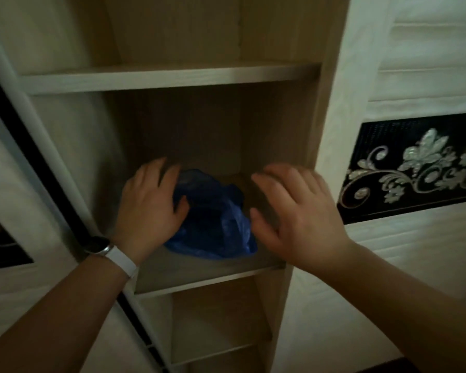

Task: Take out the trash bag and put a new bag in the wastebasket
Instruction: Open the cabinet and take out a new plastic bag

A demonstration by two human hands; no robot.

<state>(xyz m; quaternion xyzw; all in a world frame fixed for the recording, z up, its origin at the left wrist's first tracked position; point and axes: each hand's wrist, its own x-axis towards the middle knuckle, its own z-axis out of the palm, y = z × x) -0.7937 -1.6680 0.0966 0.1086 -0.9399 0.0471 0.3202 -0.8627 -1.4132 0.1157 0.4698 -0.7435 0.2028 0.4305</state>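
A crumpled blue plastic bag [213,219] lies on the middle shelf [199,273] of a narrow wooden cupboard. My left hand [148,208], with a white watch band at the wrist, rests against the bag's left side, fingers spread and touching the plastic. My right hand [293,211] hovers at the bag's right side with its fingers apart, the thumb close to the bag. I cannot tell if it touches. No wastebasket is in view.
An upper shelf [170,76] spans the cupboard above the hands, and lower shelves [213,354] sit below. A white sliding door with a dark strip [38,162] stands at the left. A white door with a black floral panel [414,165] is at the right.
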